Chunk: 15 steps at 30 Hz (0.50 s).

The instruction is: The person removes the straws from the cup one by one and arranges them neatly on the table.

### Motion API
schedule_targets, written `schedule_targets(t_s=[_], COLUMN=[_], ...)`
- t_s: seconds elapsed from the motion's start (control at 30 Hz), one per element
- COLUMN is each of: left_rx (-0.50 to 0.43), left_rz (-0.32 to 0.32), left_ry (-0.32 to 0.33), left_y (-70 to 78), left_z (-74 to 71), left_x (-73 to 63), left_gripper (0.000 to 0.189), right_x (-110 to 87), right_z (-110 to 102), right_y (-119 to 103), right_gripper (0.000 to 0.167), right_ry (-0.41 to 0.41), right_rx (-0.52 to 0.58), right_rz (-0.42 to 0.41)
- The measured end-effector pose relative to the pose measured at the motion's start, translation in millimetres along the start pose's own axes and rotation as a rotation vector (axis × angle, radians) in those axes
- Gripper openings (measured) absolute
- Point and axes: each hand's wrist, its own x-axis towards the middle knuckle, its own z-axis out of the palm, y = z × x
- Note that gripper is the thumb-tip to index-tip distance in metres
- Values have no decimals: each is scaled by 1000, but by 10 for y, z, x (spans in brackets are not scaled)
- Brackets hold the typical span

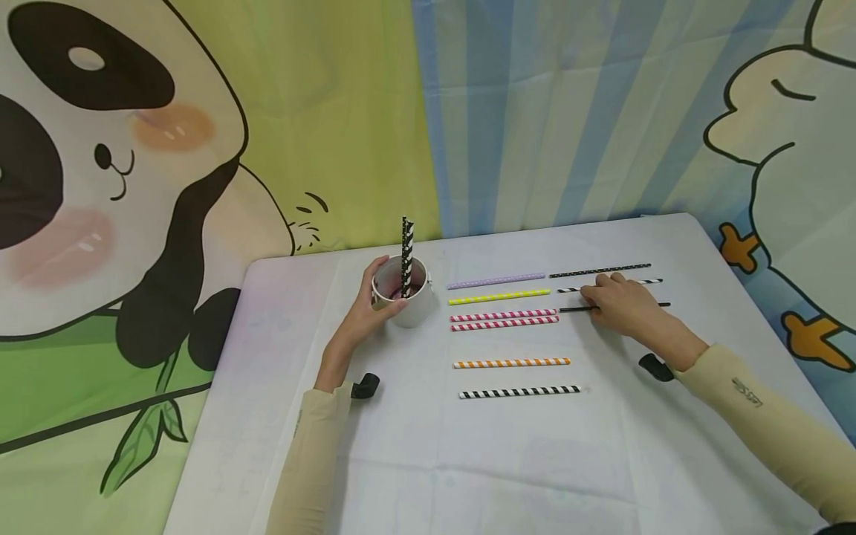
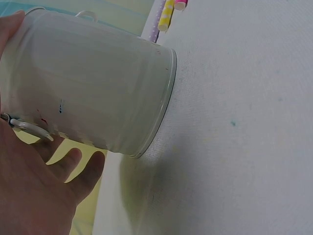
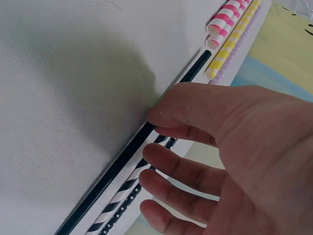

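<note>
My left hand (image 1: 366, 310) holds a white pail (image 1: 416, 313) at its left side, thumb by the rim. Black-and-white patterned paper straws (image 1: 407, 249) stand upright in it. In the left wrist view the pail (image 2: 93, 83) shows small side handles, one beside my palm. On the right, my right hand (image 1: 622, 303) pinches a plain black straw (image 3: 112, 174) between thumb and index finger, close over the cloth. The other fingers spread above a black-and-white striped straw (image 3: 113, 204) and a black dotted straw (image 1: 600, 270), which lie just beyond it.
Left of the black straws lie a purple straw (image 1: 496, 281), a yellow straw (image 1: 499, 297) and two pink striped straws (image 1: 504, 324). Nearer me are an orange striped straw (image 1: 511, 363) and a black-and-white striped straw (image 1: 519, 392). The white-covered table (image 1: 535, 475) meets printed curtains behind.
</note>
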Motion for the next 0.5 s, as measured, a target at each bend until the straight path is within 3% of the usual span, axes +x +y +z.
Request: schedule_targets(t_s=[0.5], left_rx=[-4], left_rz=[-1], left_ry=[1], left_y=[3], left_z=[8], left_x=[-4], left_gripper=[89], right_x=[8], right_z=[7], right_y=[0], right_gripper=[10], right_ry=[-23], right_rx=[5], right_rz=[9])
